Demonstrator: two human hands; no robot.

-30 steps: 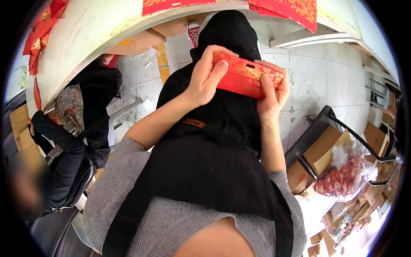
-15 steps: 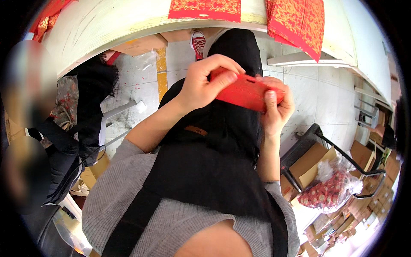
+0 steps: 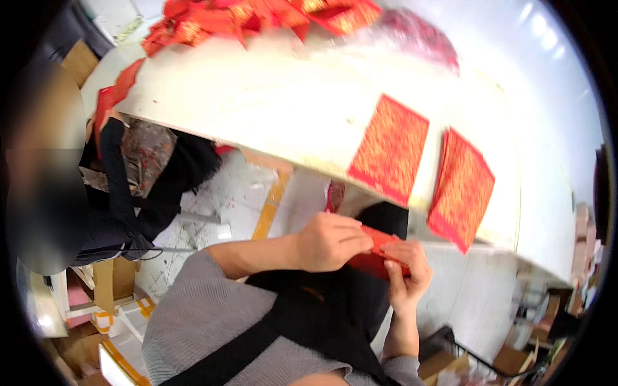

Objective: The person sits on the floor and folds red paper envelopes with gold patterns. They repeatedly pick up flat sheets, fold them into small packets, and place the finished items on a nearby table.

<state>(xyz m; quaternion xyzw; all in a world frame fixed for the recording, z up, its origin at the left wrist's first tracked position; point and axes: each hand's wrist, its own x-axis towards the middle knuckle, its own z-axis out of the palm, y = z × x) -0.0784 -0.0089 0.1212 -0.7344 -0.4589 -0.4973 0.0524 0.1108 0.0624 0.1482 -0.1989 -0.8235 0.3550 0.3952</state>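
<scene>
Over my lap, my left hand [image 3: 333,243] and my right hand [image 3: 409,269] both hold a red folded paper piece [image 3: 380,239]. The left has its fingers closed on one end, while the right grips the other end between thumb and fingers. Part of the piece is hidden behind my hands. In front of me on the white table, a red sheet with a gold pattern [image 3: 391,149] lies near the edge. To its right, a stack of similar red and gold sheets [image 3: 462,186] juts over the edge.
A heap of red and gold pieces [image 3: 225,19] covers the far side of the white table [image 3: 257,96]. Beside it lies a clear plastic bag with red contents [image 3: 418,38]. Another person [image 3: 116,186] sits on my left. Cardboard boxes [image 3: 444,367] stand at lower right.
My view has tilted up and turned, so more of the table and the red heap shows. Both hands still hold the red paper piece; my left fingers now curl over its end.
</scene>
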